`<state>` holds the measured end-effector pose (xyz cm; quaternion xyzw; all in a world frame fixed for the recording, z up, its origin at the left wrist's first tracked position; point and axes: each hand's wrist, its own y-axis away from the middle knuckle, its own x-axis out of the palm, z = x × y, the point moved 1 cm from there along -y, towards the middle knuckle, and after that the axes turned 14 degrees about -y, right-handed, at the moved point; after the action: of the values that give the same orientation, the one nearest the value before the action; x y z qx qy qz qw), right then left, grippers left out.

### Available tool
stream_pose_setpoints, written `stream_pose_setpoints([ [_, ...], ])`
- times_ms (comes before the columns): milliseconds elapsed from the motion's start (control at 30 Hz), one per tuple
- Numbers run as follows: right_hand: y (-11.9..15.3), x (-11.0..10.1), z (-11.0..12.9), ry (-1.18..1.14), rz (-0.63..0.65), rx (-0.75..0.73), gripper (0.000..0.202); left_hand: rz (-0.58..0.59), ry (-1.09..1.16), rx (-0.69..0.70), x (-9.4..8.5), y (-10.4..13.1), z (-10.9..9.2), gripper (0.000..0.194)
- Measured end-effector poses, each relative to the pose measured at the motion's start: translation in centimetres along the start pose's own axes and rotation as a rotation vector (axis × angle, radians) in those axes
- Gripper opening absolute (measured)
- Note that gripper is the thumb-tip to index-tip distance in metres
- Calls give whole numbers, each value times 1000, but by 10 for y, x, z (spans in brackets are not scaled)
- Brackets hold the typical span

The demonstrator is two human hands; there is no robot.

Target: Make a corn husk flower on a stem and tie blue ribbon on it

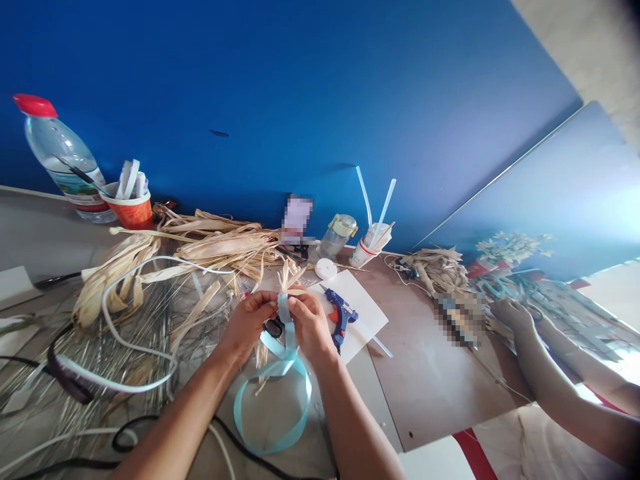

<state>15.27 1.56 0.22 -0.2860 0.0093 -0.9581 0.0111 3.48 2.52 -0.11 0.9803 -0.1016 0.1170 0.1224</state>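
At the middle of the table, my left hand [250, 323] and my right hand [311, 321] meet around a small bundle of dried corn husk [290, 272]. A light blue ribbon [284, 309] lies against the bundle, just below its frayed top. The fingers of both hands are closed, pinching the ribbon at the bundle from either side. Below them the long end of the ribbon hangs in a wide loop. Right beside my right hand, a blue hot glue gun [342, 315] rests on a white sheet [367, 308].
Dried corn husks [225, 243] and thin wires spread over the left side, crossed by a white cable [107, 320]. A bottle [70, 160], an orange cup [133, 212], a jar [337, 233] and a cup with glue sticks [367, 250] stand behind. At right, another person's hands [515, 317] work.
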Motion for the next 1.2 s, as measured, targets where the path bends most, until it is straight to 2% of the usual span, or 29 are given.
stream_pose_setpoints([
  [100,-3,0,-6,91,-82,6,19,-92,-153,12,0,0,1,10],
  [200,-3,-1,-9,77,-151,-11,13,-142,-210,23,0,1,0,10],
  [367,0,1,-2,148,-168,-15,9,-29,-154,25,1,5,-1,21],
  [500,1,4,4,198,-104,38,7,-54,-138,97,-1,4,-3,32],
  [667,1,6,7,348,-13,88,8,41,-231,156,-6,0,-3,20],
  [867,4,9,11,510,-24,60,13,65,-8,32,-13,-4,5,21],
  [1033,7,15,12,655,-42,-28,11,119,197,-54,-14,-3,1,21],
  [1100,7,15,13,663,-47,-11,13,161,240,-52,-15,-2,-1,18],
  [1200,8,15,16,614,-10,47,13,287,292,-25,-17,-1,-1,14],
])
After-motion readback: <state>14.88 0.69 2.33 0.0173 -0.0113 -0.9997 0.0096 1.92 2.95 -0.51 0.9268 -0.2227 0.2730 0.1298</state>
